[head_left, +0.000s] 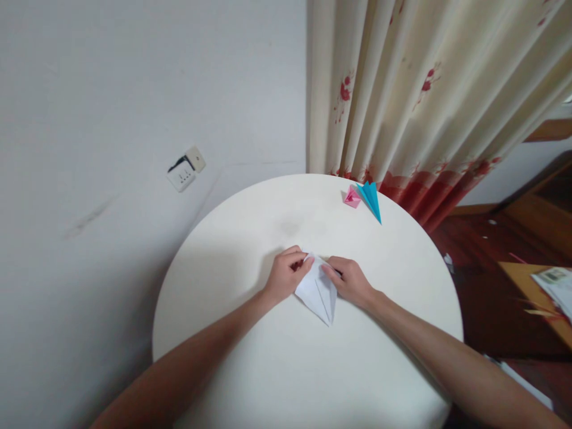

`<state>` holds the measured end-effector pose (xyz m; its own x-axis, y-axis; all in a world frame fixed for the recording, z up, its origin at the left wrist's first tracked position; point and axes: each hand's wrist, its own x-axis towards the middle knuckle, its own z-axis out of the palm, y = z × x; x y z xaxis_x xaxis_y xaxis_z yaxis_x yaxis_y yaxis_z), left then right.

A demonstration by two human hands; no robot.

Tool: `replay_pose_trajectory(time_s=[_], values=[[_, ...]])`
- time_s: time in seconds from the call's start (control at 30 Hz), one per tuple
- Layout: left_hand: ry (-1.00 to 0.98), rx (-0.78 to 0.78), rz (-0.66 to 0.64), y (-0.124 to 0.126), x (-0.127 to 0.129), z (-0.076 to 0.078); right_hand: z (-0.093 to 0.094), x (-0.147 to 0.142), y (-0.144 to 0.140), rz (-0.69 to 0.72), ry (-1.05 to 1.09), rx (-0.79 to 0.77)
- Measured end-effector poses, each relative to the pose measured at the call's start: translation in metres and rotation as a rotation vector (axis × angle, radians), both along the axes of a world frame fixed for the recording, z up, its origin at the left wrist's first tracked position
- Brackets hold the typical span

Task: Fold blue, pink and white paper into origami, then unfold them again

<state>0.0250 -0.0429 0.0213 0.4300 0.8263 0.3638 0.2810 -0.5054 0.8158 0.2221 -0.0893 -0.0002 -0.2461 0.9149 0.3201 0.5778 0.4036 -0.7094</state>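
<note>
Between my two hands is a folded sheet of white paper [318,292], kite-shaped, with its sharp point towards me and a crease running down it. My left hand [286,273] pinches its upper left edge between thumb and fingers. On the other side, my right hand [347,276] grips the upper right edge, thumb on top. The fingers beneath the paper are partly hidden. Both hands are just over the middle of the round white table [250,220].
Near the table's far right edge lie a blue paper plane [370,201] and a small pink folded paper piece [351,198]. A patterned curtain [384,107] hangs behind them. The wall on the left carries a socket [182,175]. At the right, papers [556,287] lie on a wooden surface.
</note>
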Motion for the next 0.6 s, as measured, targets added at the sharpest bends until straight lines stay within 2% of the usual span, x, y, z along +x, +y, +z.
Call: replay_pose_trajectory(time_s=[0.13,0.33,0.6], values=[[-0.056,-0.026,0.010,0.000,0.002,0.000,0.004,-0.003,-0.003,0.024,0.062,-0.037],[-0.079,-0.056,0.056,0.001,0.004,-0.003,-0.001,-0.002,-0.001,0.019,0.436,-0.282],[-0.054,-0.048,0.067,-0.001,0.005,-0.002,-0.008,-0.002,0.003,0.111,0.450,-0.280]])
